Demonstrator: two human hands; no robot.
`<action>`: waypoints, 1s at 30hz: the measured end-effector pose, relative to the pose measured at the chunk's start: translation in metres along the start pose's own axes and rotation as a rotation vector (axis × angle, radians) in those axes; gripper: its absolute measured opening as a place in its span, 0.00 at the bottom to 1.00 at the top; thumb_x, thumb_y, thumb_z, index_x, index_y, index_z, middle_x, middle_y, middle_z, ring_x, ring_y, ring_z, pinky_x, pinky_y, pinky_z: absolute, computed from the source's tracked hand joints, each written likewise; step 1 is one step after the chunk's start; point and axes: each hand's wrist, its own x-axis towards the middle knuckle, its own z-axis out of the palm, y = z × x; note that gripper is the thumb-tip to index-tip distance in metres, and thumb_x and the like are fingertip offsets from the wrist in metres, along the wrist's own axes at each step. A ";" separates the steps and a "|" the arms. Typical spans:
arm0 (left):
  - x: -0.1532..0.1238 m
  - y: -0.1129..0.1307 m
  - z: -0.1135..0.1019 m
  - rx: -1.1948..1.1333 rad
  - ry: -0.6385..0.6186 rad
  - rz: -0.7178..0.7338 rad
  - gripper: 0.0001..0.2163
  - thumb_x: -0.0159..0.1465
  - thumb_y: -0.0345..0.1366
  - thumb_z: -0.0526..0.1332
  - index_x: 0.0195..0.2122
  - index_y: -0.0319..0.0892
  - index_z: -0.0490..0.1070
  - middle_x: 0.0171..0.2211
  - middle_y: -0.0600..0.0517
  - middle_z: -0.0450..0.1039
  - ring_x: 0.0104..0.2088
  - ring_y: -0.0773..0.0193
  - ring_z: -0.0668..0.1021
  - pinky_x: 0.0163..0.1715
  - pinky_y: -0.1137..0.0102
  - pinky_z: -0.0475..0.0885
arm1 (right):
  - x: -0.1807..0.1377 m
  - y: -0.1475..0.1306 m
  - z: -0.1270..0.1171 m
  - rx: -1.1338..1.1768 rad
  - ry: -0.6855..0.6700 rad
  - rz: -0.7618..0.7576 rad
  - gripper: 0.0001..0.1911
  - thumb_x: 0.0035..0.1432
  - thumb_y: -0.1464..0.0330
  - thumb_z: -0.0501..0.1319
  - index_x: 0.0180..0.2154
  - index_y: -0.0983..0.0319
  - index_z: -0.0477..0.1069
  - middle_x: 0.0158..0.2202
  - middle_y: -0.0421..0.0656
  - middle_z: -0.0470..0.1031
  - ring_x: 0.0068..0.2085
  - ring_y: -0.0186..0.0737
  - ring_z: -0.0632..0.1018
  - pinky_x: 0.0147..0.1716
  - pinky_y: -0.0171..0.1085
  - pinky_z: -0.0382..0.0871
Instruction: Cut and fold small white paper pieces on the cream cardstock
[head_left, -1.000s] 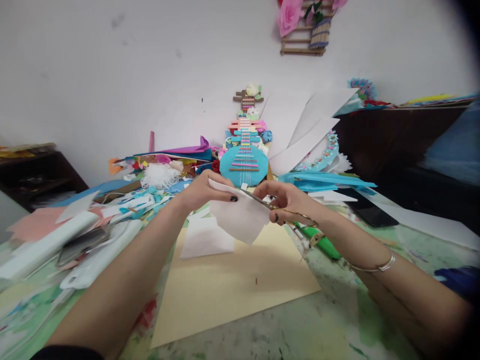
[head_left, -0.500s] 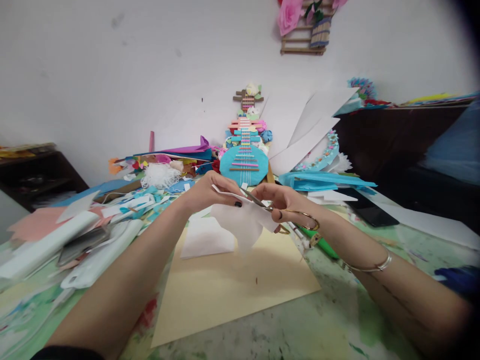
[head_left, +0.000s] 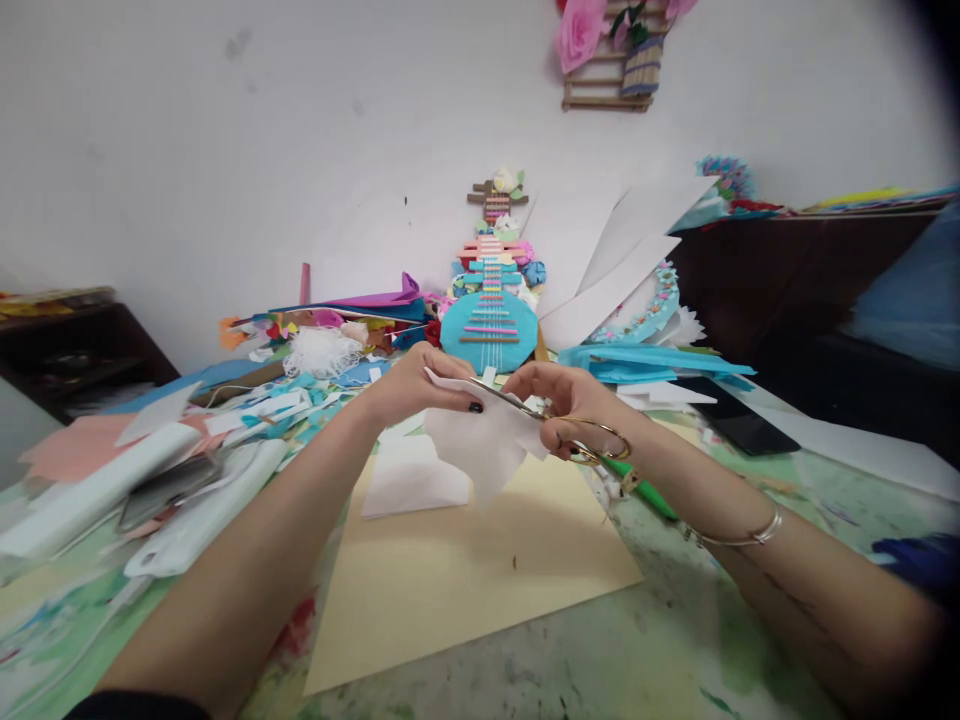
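My left hand (head_left: 416,382) pinches the top edge of a white paper piece (head_left: 484,445) held in the air above a cream sheet (head_left: 465,580). My right hand (head_left: 566,400) has its fingers through the gold handles of a pair of scissors (head_left: 547,420). The scissor blades lie across the top of the white paper, pointing left toward my left thumb. The paper's lower edge hangs in jagged points.
Another white paper piece (head_left: 412,478) lies on the cream sheet. A green pen-like tool (head_left: 645,490) rests right of it. Paper scraps and white rolls (head_left: 150,470) pile up at left. A blue paper guitar (head_left: 489,325), white sheets (head_left: 622,260) and a black phone (head_left: 731,420) stand behind.
The scissors have closed further and pushed left along the paper's top edge. The white paper has been turned slightly, so its hanging edge shows more points.
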 end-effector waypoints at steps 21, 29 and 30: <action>-0.002 -0.011 -0.008 -0.121 0.066 -0.076 0.11 0.48 0.39 0.70 0.27 0.35 0.77 0.23 0.49 0.73 0.22 0.66 0.73 0.20 0.74 0.66 | -0.001 0.006 -0.004 -0.066 -0.050 -0.090 0.37 0.45 0.45 0.63 0.50 0.62 0.62 0.47 0.48 0.66 0.25 0.28 0.71 0.18 0.28 0.64; -0.002 -0.004 0.001 -0.053 0.022 -0.073 0.10 0.48 0.39 0.70 0.26 0.37 0.78 0.25 0.49 0.75 0.23 0.65 0.74 0.20 0.75 0.67 | 0.002 0.012 -0.003 -0.048 -0.083 -0.131 0.37 0.45 0.45 0.62 0.50 0.61 0.62 0.48 0.49 0.67 0.39 0.40 0.74 0.29 0.32 0.68; -0.001 -0.004 0.002 -0.043 0.018 -0.065 0.10 0.48 0.39 0.70 0.27 0.37 0.79 0.26 0.49 0.76 0.24 0.65 0.74 0.21 0.74 0.67 | 0.003 0.013 -0.002 -0.047 -0.083 -0.138 0.37 0.46 0.45 0.62 0.50 0.61 0.63 0.48 0.49 0.67 0.40 0.40 0.73 0.30 0.32 0.68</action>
